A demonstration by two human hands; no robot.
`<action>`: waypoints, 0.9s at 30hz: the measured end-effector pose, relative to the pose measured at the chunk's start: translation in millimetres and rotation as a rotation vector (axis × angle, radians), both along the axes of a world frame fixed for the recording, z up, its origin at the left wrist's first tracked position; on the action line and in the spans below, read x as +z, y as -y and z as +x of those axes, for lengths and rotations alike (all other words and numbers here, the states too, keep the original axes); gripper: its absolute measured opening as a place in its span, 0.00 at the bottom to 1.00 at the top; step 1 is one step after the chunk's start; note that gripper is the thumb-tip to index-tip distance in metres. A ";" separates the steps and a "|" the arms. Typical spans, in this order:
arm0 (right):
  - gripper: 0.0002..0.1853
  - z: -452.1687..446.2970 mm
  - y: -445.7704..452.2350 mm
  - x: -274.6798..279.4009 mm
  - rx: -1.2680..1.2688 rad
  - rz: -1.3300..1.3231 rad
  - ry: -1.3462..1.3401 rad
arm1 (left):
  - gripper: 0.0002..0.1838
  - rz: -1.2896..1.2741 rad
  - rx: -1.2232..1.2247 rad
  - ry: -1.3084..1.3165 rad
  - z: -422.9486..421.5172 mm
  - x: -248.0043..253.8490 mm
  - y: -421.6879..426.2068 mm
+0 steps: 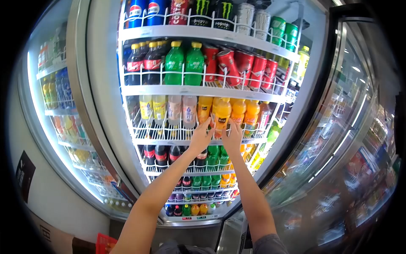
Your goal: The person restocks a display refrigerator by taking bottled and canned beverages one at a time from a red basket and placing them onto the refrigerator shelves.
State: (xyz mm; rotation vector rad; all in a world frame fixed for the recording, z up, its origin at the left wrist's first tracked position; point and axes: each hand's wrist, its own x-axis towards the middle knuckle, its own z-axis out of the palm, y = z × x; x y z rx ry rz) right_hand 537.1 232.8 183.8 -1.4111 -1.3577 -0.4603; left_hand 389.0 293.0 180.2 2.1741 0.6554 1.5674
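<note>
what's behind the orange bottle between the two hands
Past the left edge of the orange bottle, between the left hand and right hand, a sliver of orange shows, possibly another bottle. Whatever else stands directly behind is covered by the bottle itself.

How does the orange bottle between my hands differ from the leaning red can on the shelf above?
Colour: the orange bottle is orange-yellow, while the red can is mostly red.
Pose: the bottle is close to upright; the can leans, its top toward the picture's left.
Place: the bottle is between your left hand and right hand; neither is at the can.
Both are drink containers.
</note>
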 end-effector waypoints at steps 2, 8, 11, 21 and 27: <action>0.23 -21.0 10.0 -1.0 0.012 0.115 0.031 | 0.26 -0.072 -0.007 0.066 -14.4 -13.8 14.5; 0.20 -97.5 42.0 -13.8 0.356 0.087 -0.244 | 0.24 -0.258 0.014 0.159 -76.5 -28.5 68.1; 0.20 -135.4 49.0 -23.0 0.523 0.100 -0.328 | 0.22 -0.263 -0.010 0.322 -122.0 -28.0 85.4; 0.21 -304.3 87.0 -30.3 0.893 -0.031 -0.327 | 0.18 -0.250 0.277 0.483 -307.7 -23.3 156.6; 0.20 -434.9 122.4 -78.8 1.095 -0.077 -0.256 | 0.14 -0.270 0.494 0.566 -439.1 -71.3 209.3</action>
